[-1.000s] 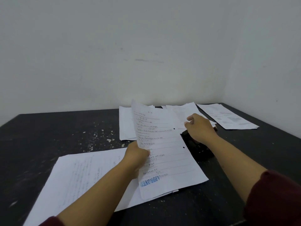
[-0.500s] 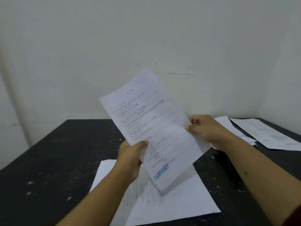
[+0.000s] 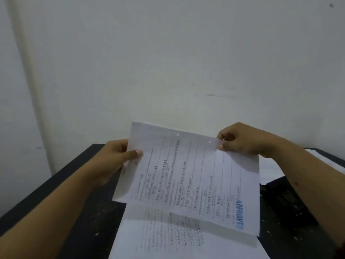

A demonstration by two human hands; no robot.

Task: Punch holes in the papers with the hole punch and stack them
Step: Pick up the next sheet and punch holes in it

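Observation:
I hold a printed sheet (image 3: 194,176) in the air above the black table (image 3: 89,221), turned sideways. Two punched holes show along its upper edge, and a blue stamp sits at its lower right corner. My left hand (image 3: 115,157) pinches the sheet's left edge. My right hand (image 3: 242,140) pinches its upper right edge beside one hole. Under the sheet a stack of papers (image 3: 179,242) lies flat on the table. The dark hole punch (image 3: 278,189) lies to the right, partly hidden behind my right forearm.
More loose papers (image 3: 268,166) lie on the table at the right, behind my right arm. A pale wall rises straight behind the table, with a vertical pipe (image 3: 28,71) at the left. White specks dot the tabletop.
The sheet has been turned from upright to sideways, with the punched edge now on top. Both hands shifted along its edges, and the view panned left toward the stack.

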